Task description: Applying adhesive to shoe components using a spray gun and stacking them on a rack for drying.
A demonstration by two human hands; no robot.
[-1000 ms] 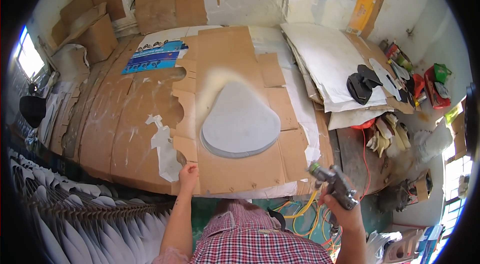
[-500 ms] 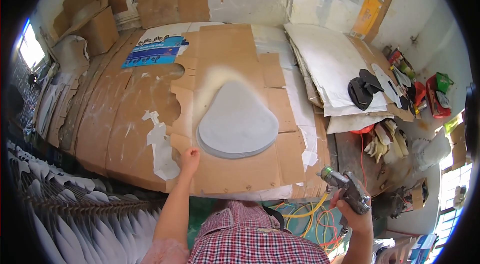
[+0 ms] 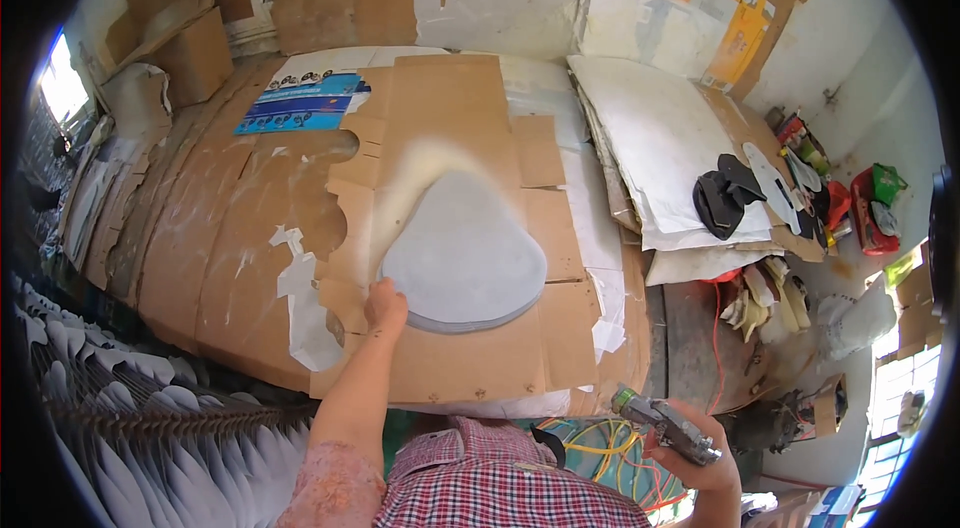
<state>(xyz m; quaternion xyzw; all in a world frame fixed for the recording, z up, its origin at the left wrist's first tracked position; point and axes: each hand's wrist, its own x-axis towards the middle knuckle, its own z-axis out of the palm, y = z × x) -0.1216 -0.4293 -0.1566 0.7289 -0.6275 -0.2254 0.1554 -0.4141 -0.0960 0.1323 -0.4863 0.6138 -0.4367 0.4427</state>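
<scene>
A stack of grey, rounded-triangle sheets (image 3: 465,253) lies on brown cardboard (image 3: 450,98), with a pale overspray halo around its far end. My left hand (image 3: 386,305) is at the stack's left edge, fingers curled together and fingertips touching the rim. Whether they pinch a sheet is hidden. Low on the right, off the front of the table, my right hand (image 3: 705,458) grips a metal spray gun (image 3: 665,423) with a green-ringed nozzle end, which points up and to the left.
A torn white paper scrap (image 3: 308,313) lies left of the stack. White sheets (image 3: 670,138) are piled at the right, with black cut pieces (image 3: 728,193) on top. Yellow and orange hoses (image 3: 605,448) hang below the table edge. Racked white pieces (image 3: 170,458) fill the lower left.
My left hand has moved from the cardboard just left of the stack up to its edge. My right hand has shifted slightly left and lower with the spray gun, which has turned flatter.
</scene>
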